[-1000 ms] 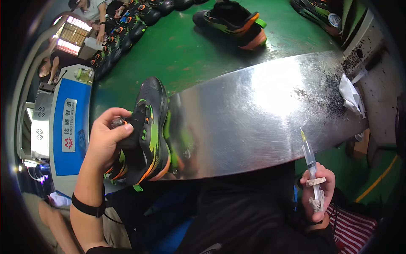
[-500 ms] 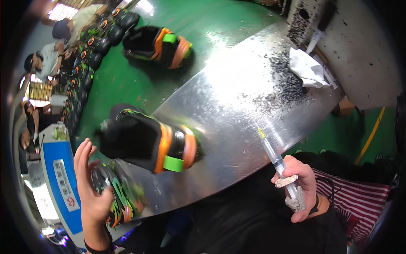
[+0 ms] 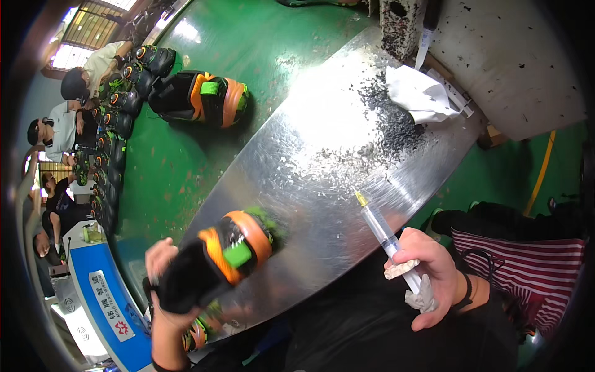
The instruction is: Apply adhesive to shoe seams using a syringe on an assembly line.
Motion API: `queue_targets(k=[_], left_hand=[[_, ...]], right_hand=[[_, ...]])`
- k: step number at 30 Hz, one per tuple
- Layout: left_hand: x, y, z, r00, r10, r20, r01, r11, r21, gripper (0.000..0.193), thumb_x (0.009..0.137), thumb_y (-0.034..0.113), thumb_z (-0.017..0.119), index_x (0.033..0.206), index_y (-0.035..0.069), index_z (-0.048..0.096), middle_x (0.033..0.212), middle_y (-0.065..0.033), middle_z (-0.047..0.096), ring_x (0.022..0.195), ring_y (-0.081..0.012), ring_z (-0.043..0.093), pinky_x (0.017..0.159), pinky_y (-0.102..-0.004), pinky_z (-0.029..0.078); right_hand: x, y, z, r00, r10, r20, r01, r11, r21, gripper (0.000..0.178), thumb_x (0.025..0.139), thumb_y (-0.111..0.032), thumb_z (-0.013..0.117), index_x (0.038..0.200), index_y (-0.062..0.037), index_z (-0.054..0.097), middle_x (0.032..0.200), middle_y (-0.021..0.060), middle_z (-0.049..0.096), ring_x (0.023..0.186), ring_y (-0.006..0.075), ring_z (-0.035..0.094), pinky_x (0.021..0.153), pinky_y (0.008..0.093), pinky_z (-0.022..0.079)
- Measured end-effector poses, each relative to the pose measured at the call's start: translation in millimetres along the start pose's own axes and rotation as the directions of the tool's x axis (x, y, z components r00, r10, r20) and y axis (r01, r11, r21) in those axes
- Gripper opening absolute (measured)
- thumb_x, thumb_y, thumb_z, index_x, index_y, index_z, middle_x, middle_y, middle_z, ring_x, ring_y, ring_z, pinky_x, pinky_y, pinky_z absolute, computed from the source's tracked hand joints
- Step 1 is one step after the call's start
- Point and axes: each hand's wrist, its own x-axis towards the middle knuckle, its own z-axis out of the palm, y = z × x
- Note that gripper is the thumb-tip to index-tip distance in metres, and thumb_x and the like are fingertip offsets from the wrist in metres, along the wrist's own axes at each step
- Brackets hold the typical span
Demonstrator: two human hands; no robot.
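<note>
My left hand (image 3: 162,257) is closed around the black ankle end of a shoe (image 3: 238,248), with fingers on its far side and the thumb near. That shoe has orange bands and a bright green tab; motion blurs it as it is held over the left part of the metal tabletop (image 3: 297,229). Another shoe (image 3: 197,335) lies partly hidden below it. In my right hand (image 3: 427,263) is a clear syringe (image 3: 381,230), its yellow tip (image 3: 361,198) pointing up and left above the metal. Pale lumpy material wraps the syringe's finger flange and plunger end.
Farther off, a similar shoe (image 3: 198,97) sits on the green surface (image 3: 180,149). A row of shoes (image 3: 114,124) lines its left side, with people beyond. Black crumbs (image 3: 393,121), a white cloth (image 3: 418,96) and a brush-like tool (image 3: 426,37) occupy the far right.
My left hand was open beside the shoe and now grips it; the shoe has tilted, its banded end higher. My right hand still holds the syringe. The view has shifted.
</note>
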Motion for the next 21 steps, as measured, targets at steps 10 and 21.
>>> queue_targets(k=[10, 21], left_hand=[[-97.0, 50.5, 51.3, 0.936, 0.014, -0.351, 0.071, 0.971, 0.228, 0.029, 0.091, 0.026, 0.054, 0.115, 0.017, 0.041, 0.119, -0.0132, 0.056, 0.110, -0.0407, 0.056, 0.100, -0.0597, 0.035], [-100.8, 46.6, 53.8, 0.925, 0.051, -0.375, 0.043, 0.970, 0.240, 0.032, 0.092, 0.033, 0.054, 0.114, 0.013, 0.042, 0.121, -0.0151, 0.056, 0.114, -0.0395, 0.055, 0.100, -0.0602, 0.036]], right_hand=[[17.3, -1.0, 6.4, 0.982, 0.069, 0.178, -0.036, 0.983, -0.183, 0.085, 0.062, -0.041, 0.086, 0.125, 0.0015, 0.048, 0.098, 0.0114, 0.058, 0.074, 0.0224, 0.052, 0.065, 0.0325, 0.040], [5.9, -14.1, 9.8, 0.986, 0.136, 0.094, -0.106, 0.958, -0.267, 0.085, 0.064, -0.052, 0.080, 0.121, 0.0033, 0.051, 0.089, 0.0099, 0.060, 0.063, 0.0192, 0.050, 0.057, 0.0305, 0.039]])
